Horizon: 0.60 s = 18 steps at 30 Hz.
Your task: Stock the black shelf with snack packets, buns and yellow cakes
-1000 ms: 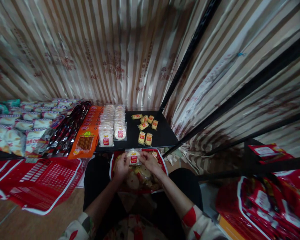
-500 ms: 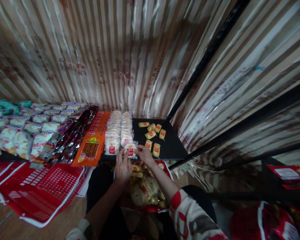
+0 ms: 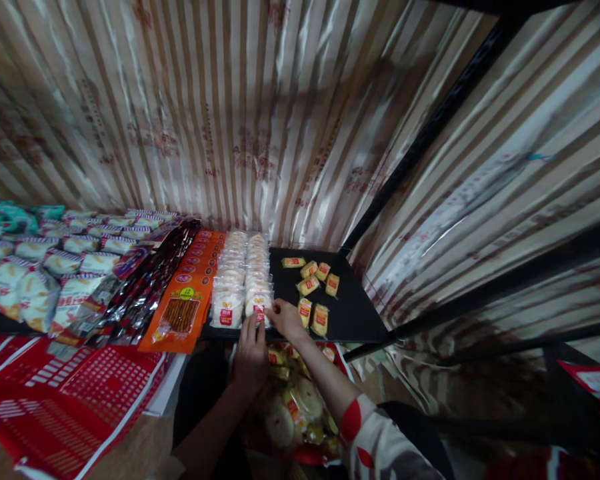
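Two rows of clear-wrapped white rice crackers stand on the black shelf (image 3: 350,310). At the front of the right-hand row is a rice cracker packet (image 3: 258,305) with a red label. My left hand (image 3: 251,353) has its fingertips on the packet's lower front edge, the thumb hidden. My right hand (image 3: 286,320) pinches the same packet's right edge between thumb and fingers. Beside it on the left, the other row ends in a similar packet (image 3: 227,310). Several small yellow-wrapped snacks (image 3: 309,286) lie loose to the right.
Left of the crackers lie an orange snack bag (image 3: 183,307), dark shiny packets (image 3: 150,287) and several white snack packs (image 3: 37,287). Below the shelf, a red basket (image 3: 95,380) stands at left, and a container of wrapped snacks (image 3: 300,407) sits between my knees. A black post (image 3: 405,177) rises at right.
The view has tilted and shifted slightly, so the shelf sits lower. The packet in my hands has moved back, closer against its row. My left fingers now rest nearer its front edge.
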Tool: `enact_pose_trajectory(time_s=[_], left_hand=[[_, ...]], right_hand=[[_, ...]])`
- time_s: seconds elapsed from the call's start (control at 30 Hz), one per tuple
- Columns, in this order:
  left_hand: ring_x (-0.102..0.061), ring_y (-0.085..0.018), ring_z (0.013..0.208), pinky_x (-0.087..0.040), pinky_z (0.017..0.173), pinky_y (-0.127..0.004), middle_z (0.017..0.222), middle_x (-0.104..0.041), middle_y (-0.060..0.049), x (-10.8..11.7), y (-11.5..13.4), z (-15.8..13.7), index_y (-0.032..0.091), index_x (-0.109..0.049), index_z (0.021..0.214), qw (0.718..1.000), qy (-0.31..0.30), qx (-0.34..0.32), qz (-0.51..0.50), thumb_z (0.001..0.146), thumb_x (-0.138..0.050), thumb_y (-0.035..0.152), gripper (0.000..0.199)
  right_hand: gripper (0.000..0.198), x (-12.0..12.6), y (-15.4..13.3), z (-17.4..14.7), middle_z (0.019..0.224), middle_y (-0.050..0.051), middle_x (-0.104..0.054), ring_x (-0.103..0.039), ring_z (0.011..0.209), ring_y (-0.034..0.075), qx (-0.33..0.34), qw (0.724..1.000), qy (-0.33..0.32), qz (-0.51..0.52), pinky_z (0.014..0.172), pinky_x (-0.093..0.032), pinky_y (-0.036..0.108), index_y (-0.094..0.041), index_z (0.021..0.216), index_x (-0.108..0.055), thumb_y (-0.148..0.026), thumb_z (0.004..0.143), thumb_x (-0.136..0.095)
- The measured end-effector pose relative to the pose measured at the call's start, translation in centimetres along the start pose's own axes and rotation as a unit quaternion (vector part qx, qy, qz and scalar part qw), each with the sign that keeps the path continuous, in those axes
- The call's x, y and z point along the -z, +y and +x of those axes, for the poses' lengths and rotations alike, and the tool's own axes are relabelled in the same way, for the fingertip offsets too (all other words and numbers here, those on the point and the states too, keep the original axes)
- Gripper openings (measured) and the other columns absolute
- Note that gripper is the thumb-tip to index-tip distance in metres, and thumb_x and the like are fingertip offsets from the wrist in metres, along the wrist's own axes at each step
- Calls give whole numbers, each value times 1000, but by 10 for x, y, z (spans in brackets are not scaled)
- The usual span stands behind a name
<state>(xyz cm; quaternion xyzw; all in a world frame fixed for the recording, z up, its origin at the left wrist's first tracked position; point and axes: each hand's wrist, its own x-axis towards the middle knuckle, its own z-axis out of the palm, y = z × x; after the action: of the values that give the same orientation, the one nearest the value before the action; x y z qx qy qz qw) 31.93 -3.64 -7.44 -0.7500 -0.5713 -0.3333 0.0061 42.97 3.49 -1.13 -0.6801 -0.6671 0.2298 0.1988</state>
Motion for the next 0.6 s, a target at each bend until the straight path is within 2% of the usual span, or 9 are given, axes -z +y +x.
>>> enact_pose_trajectory(time_s=[0.1, 0.2, 0.27, 0.4, 0.5, 0.6], left_hand=[[-40, -30, 128, -42, 101, -46, 132, -47, -22, -6, 1, -1, 2, -49, 124, 1000, 7, -2, 0, 77, -36, 3, 49], [-39, -31, 128, -43, 99, -48, 134, -47, -22, -15, 3, -4, 4, -49, 123, 1000, 19, 11, 4, 78, -39, 7, 46], [-39, -30, 129, -43, 99, -48, 134, -47, -20, -22, 4, -5, 6, -49, 124, 999, 43, 25, 12, 81, -39, 11, 44], [-37, -27, 131, -43, 101, -47, 137, -46, -16, -38, 6, -5, 11, -44, 131, 995, 85, 53, 0, 83, -38, 14, 48], [-38, -27, 130, -47, 97, -49, 139, -45, -10, -51, 5, -5, 18, -35, 139, 993, 91, 79, -9, 81, -40, 16, 58], [-40, -27, 129, -50, 93, -49, 139, -46, -4, -61, 1, -3, 28, -33, 141, 992, 89, 84, -13, 78, -45, 19, 64]], right_hand=[[30, 4, -2, 3, 94, 10, -64, -61, 80, 20, 13, 997, 59, -57, 69, -44, 27, -15, 103, -62, -33, 79, -58], [38, 11, -10, 20, 105, 13, -62, -60, 91, 22, 79, 988, 106, -85, 79, -46, 31, -15, 116, -56, -36, 86, -45], [39, 13, -15, 44, 113, 14, -61, -57, 104, 23, 137, 980, 108, -97, 88, -44, 34, -13, 119, -54, -32, 89, -38], [43, 6, -25, 109, 131, 13, -53, -39, 128, 22, 237, 958, 77, -139, 107, -29, 40, -11, 128, -49, -24, 90, -34], [45, -2, -29, 153, 139, 12, -45, -31, 134, 24, 214, 959, 52, -178, 107, -27, 43, -13, 133, -44, -25, 90, -36], [46, -6, -32, 177, 142, 11, -41, -31, 134, 25, 177, 960, 11, -216, 105, -31, 42, -16, 134, -43, -29, 91, -35]])
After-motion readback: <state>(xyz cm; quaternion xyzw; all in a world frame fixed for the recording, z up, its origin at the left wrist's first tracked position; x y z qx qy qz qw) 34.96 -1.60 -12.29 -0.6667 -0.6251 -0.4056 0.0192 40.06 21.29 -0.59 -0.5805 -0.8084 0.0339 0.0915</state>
